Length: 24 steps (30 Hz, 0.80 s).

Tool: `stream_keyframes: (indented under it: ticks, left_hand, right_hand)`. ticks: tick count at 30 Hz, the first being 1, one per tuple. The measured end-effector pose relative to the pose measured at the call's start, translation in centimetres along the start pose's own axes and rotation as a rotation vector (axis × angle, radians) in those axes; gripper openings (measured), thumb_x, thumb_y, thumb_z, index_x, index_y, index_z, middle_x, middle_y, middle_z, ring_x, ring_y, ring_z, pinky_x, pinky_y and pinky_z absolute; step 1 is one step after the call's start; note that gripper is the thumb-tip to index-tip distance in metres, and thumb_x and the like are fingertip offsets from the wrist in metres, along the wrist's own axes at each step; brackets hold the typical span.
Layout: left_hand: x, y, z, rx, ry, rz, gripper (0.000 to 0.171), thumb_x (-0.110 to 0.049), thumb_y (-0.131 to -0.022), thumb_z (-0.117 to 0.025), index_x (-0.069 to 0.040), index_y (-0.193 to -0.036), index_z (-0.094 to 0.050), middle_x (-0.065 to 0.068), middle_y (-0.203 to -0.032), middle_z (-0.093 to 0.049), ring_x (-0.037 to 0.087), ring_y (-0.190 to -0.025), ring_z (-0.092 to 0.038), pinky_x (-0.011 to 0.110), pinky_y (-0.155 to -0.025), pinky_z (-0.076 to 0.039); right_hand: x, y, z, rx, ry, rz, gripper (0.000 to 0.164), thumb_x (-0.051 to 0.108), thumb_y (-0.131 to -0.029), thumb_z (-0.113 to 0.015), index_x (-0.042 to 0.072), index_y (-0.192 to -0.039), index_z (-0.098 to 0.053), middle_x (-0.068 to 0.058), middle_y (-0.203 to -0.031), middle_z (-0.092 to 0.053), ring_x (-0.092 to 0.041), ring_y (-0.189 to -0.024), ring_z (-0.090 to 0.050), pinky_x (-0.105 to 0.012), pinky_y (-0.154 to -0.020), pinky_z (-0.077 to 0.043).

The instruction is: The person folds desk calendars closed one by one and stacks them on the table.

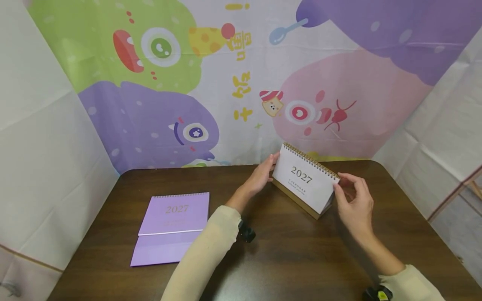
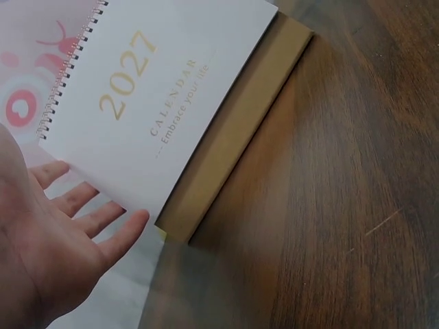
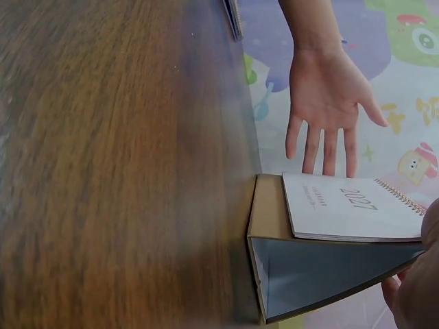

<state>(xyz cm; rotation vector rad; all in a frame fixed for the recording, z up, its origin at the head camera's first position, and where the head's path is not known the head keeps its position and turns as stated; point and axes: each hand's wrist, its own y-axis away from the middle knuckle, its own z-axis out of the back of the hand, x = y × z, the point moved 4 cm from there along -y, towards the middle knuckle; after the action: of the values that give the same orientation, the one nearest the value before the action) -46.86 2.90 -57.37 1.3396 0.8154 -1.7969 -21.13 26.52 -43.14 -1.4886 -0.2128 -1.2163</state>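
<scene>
A white desk calendar (image 1: 303,177) with a gold spiral, "2027" on its cover and a gold-brown base stands tent-like and angled on the table. My left hand (image 1: 260,175) is at its left end, fingers extended. In the left wrist view, the left hand (image 2: 68,233) has its fingertips by the page's edge. My right hand (image 1: 355,205) grips the upper right corner, thumb at the front, fingers behind. The right wrist view shows only part of the right hand (image 3: 418,274) there, beside the calendar's open triangular end (image 3: 329,274).
A purple 2027 calendar (image 1: 169,217) lies on the left of the dark wooden table (image 1: 286,263). Behind the table hangs a cartoon-printed cloth (image 1: 241,138), with pale sheets (image 1: 49,125) at the sides.
</scene>
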Motion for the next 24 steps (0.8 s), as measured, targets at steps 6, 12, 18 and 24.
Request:
stream_keyframes:
  ticks: [6,12,18,24]
  left_hand:
    - [-2.4,1.9,-0.3,-0.059,-0.009,0.015,0.078,-0.084,-0.110,-0.015,-0.046,-0.175,-0.037,-0.004,-0.185,-0.040,0.030,-0.164,-0.050,0.044,-0.109,-0.063]
    - [-10.9,8.1,-0.8,-0.040,-0.002,0.010,0.076,-0.067,-0.119,-0.013,-0.027,-0.179,-0.034,0.007,-0.188,-0.032,0.039,-0.169,-0.041,0.056,-0.121,-0.056]
    - [-12.6,9.7,-0.9,-0.031,0.001,0.000,0.080,-0.070,-0.117,-0.012,-0.023,-0.180,-0.032,0.008,-0.189,-0.030,0.037,-0.170,-0.041,0.056,-0.124,-0.053]
    - [-14.7,11.5,-0.9,-0.038,-0.002,0.045,0.070,-0.053,-0.123,-0.011,-0.016,-0.181,-0.025,0.014,-0.190,-0.025,0.043,-0.172,-0.036,0.064,-0.128,-0.049]
  right_hand:
    - [0.2,-0.1,-0.1,-0.012,-0.008,0.016,0.031,-0.014,-0.098,-0.076,-0.010,-0.128,-0.076,0.022,-0.111,-0.064,0.001,-0.106,-0.068,-0.001,-0.093,-0.054]
    - [0.2,-0.5,-0.2,-0.013,0.001,0.032,0.029,-0.013,-0.098,-0.078,-0.008,-0.126,-0.078,0.026,-0.111,-0.065,0.003,-0.105,-0.068,0.001,-0.088,-0.053]
    - [0.2,-0.6,-0.2,-0.011,-0.001,0.005,0.028,-0.012,-0.099,-0.078,-0.007,-0.127,-0.078,0.020,-0.111,-0.067,0.003,-0.106,-0.068,0.000,-0.087,-0.053]
    - [0.1,-0.8,-0.5,-0.008,-0.030,-0.021,0.029,-0.014,-0.099,-0.076,-0.009,-0.128,-0.077,0.015,-0.111,-0.067,0.003,-0.107,-0.068,-0.001,-0.089,-0.054]
